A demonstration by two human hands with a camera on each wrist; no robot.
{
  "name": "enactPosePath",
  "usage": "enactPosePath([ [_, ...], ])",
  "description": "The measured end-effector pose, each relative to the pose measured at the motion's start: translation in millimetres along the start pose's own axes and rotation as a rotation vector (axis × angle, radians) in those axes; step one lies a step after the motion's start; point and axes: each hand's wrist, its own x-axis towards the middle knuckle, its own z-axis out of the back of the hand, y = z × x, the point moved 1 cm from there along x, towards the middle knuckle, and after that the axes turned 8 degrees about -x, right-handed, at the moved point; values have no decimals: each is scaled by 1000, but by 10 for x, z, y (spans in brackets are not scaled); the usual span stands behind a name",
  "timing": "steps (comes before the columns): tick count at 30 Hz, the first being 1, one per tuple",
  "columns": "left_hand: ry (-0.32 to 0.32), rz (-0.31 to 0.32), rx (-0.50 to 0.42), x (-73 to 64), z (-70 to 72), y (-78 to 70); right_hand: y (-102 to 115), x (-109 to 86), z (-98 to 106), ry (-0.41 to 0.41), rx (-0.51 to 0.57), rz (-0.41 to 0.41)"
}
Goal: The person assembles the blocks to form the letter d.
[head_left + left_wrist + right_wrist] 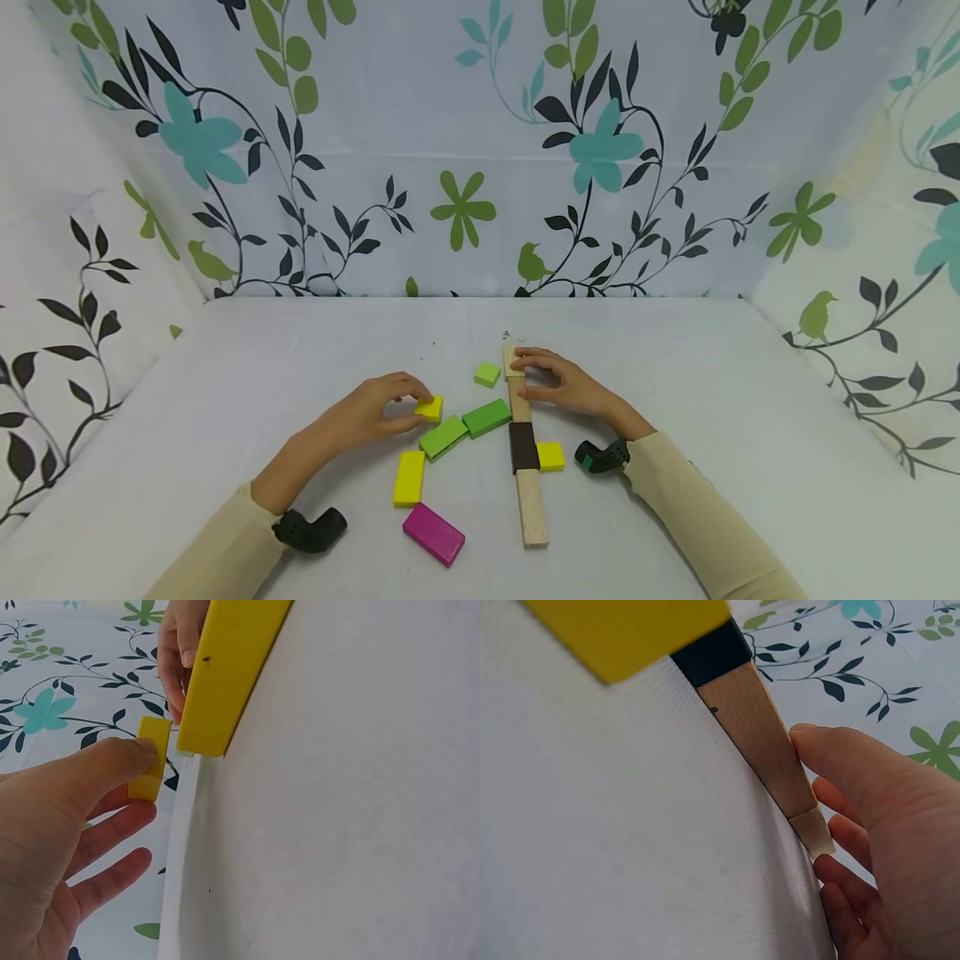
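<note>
My left hand (365, 414) pinches a small yellow block (430, 408) between thumb and fingers; the left wrist view shows that yellow block (152, 759) at the thumb tip. My right hand (573, 387) is at the far end of a straight row of blocks, its fingertips at a pale wooden block (512, 362). In the right wrist view, the thumb touches the side of a tan wooden block (757, 739). The row continues toward me with a dark brown block (523, 447) and another pale wooden block (532, 508). A yellow block (551, 456) sits against the brown one.
Two green blocks (487, 418) slant left from the row. A small lime block (487, 374) lies beyond them. Nearer me are a yellow block (409, 479) and a magenta block (434, 533). White cloth (637, 533) covers the table; a patterned curtain (375, 150) hangs behind.
</note>
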Motion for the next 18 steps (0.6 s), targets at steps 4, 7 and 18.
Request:
enactPosePath([
  [4, -16, -30, 0, -8, -1, -36, -11, 2, -2, -1, 3, -6],
  [7, -26, -59, -7, -11, -4, -75, -16, 9, -6, -2, 4, -3],
  [18, -13, -132, 9, -44, -63, -259, 255, -58, 48, 3, 10, -18],
])
